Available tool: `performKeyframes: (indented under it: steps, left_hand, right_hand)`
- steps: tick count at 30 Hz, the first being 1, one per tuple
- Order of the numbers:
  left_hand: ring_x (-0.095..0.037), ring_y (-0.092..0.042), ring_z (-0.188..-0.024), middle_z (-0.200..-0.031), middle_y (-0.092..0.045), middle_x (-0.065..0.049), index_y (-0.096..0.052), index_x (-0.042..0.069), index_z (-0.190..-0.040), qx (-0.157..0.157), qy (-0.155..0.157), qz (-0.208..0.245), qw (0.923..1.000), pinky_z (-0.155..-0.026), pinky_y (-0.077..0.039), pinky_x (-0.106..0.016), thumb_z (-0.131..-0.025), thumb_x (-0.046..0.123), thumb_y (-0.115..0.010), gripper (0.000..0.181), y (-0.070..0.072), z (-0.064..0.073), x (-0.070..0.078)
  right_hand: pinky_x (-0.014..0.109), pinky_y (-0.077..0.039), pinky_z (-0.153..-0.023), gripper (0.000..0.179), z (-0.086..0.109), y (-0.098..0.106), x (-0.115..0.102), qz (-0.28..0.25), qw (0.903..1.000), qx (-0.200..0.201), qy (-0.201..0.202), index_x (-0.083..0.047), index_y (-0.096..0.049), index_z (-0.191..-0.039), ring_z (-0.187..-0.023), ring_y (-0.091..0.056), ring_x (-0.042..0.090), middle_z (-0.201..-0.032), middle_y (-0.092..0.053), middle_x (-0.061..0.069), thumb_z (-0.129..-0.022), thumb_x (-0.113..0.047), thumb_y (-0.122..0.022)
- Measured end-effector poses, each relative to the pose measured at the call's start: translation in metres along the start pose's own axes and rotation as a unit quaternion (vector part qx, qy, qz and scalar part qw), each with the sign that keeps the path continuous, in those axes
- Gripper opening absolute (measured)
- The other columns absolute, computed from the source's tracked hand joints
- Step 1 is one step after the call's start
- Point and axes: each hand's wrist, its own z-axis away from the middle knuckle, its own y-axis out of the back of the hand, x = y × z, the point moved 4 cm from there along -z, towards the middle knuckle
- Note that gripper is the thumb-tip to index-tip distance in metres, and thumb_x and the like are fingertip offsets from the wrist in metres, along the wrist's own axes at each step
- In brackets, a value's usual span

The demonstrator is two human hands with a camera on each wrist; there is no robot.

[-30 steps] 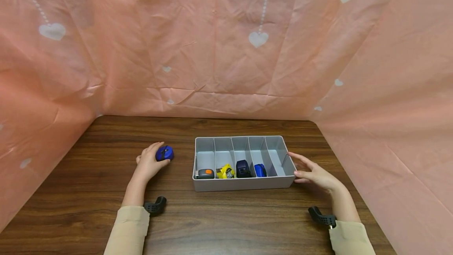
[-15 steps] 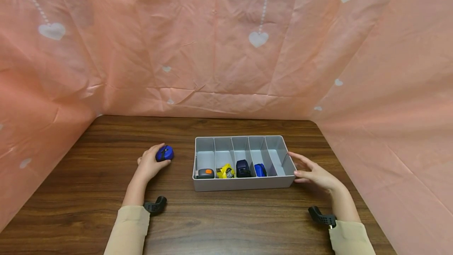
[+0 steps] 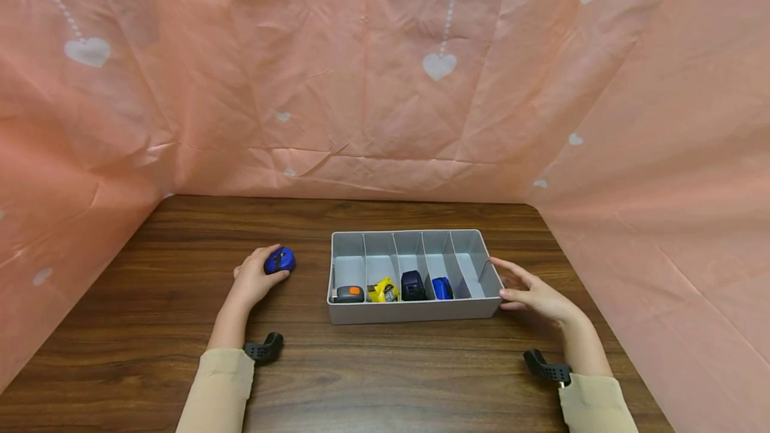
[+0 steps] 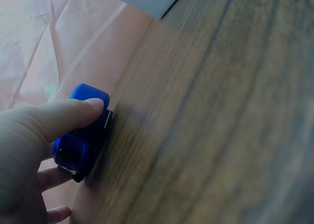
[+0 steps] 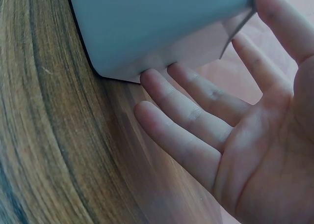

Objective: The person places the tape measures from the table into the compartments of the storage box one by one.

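My left hand [image 3: 255,276] pinches a blue tape measure [image 3: 281,260] at the left of the table. Up close in the left wrist view, the thumb lies across the blue case [image 4: 88,135] while other fingers are behind it. A grey divided tray [image 3: 415,313] sits right of centre. Along its front compartments are a grey-orange tape measure [image 3: 349,295], a yellow one [image 3: 383,291], a dark navy one [image 3: 413,286] and a blue one [image 3: 442,289]. My right hand [image 3: 538,296] is at the tray's right end, its fairly straight fingers touching the end wall [image 5: 162,62].
The wooden table [image 3: 385,373] reaches back to a pink curtain [image 3: 373,85] with white hearts, which also hangs along both sides. A black wrist mount [image 3: 265,349] is on the left forearm, another wrist mount [image 3: 547,367] on the right.
The left hand has shifted very slightly around the blue tape measure, which stays in place. The right hand and the tray look unmoved.
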Motion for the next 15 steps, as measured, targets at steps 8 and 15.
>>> performKeyframes:
  steps: [8,15]
  left_hand:
    - [-0.046,-0.041,-0.121,-0.132,-0.049,-0.026,-0.048,0.000,-0.137,0.007,-0.005,0.008,0.9999,-0.091,-0.021,-0.066,-0.085,0.021,-0.074,0.062,0.0002,0.0001,-0.0009]
    - [-0.046,-0.042,-0.120,-0.130,-0.050,-0.025,-0.050,0.000,-0.136,0.013,-0.011,0.015,0.9997,-0.091,-0.022,-0.065,-0.083,0.020,-0.075,0.062,0.0008,0.0008,-0.0006]
  right_hand:
    - [0.046,-0.049,-0.087,0.065,0.0002,-0.0002,-0.0007,0.000,1.0000,0.000,0.001,-0.007,-0.022,-0.151,-0.125,-0.038,0.047,-0.148,-0.019,0.035,-0.096,-0.006,-0.056]
    - [0.047,-0.049,-0.087,0.065,0.0004,-0.0003,-0.0012,0.002,1.0000,-0.001,0.004,-0.007,-0.022,-0.151,-0.127,-0.035,0.049,-0.148,-0.019,0.035,-0.096,-0.006,-0.055]
